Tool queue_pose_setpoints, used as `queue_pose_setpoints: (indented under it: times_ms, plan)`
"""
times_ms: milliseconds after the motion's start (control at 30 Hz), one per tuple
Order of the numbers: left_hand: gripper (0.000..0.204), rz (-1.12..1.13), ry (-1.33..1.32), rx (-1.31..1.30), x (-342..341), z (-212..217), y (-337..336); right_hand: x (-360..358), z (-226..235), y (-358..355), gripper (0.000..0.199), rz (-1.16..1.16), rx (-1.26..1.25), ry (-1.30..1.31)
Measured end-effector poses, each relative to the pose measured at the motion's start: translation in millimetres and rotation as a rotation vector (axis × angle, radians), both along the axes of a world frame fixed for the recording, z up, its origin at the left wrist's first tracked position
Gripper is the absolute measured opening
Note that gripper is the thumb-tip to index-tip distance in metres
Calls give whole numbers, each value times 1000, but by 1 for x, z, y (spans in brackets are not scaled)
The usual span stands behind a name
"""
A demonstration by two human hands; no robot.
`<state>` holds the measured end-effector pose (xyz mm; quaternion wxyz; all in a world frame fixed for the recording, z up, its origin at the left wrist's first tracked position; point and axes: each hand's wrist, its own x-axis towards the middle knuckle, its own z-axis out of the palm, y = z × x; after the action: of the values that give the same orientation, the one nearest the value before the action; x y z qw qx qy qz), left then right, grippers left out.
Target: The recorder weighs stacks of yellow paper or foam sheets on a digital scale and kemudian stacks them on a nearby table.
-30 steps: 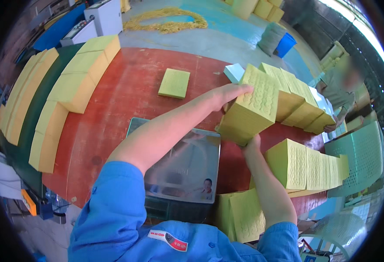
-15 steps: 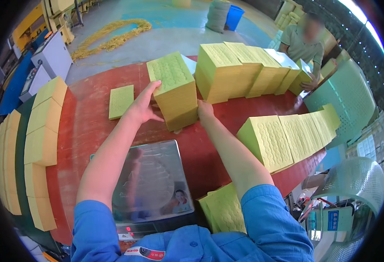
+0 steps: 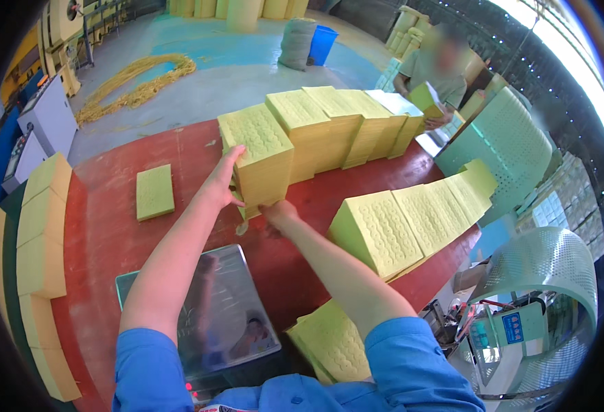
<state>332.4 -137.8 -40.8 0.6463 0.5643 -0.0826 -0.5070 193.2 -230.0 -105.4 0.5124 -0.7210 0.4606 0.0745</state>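
Observation:
A tall stack of yellow embossed paper sheets [image 3: 264, 168] stands on the red table, at the left end of a row of similar stacks [image 3: 340, 141]. My left hand [image 3: 221, 180] grips its left side, one finger up by the top edge and another stretched low along the near face. My right hand [image 3: 280, 214] is curled against the bottom of the same stack, its fingertips partly hidden. Between my forearms and my body sits a scale with a shiny flat pan [image 3: 230, 302]. A thin pile of yellow sheets [image 3: 155, 192] lies left of my left hand.
Another row of yellow stacks [image 3: 401, 223] runs along the table's right side. More sheets [image 3: 333, 343] lie beside the scale, and yellow blocks [image 3: 41, 254] line the red table's [image 3: 103, 226] left edge. A co-worker [image 3: 432, 75] holds a yellow stack beyond the far end.
The stack in my hands has come up against the row's left end, closing the gap. My right hand has slid down its near side. The co-worker has lifted a yellow stack. My view has shifted.

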Motion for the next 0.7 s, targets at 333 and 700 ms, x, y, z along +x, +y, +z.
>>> queue_pose_setpoints:
  times_ms: [333,700]
  plan:
    - [94,32,-124,89,15,22,-43,50,-30,-24,37,-71,-139,-290]
    - [98,205,-472,78,22,-7,-64,50,-12,-20,41,208,-605,-153]
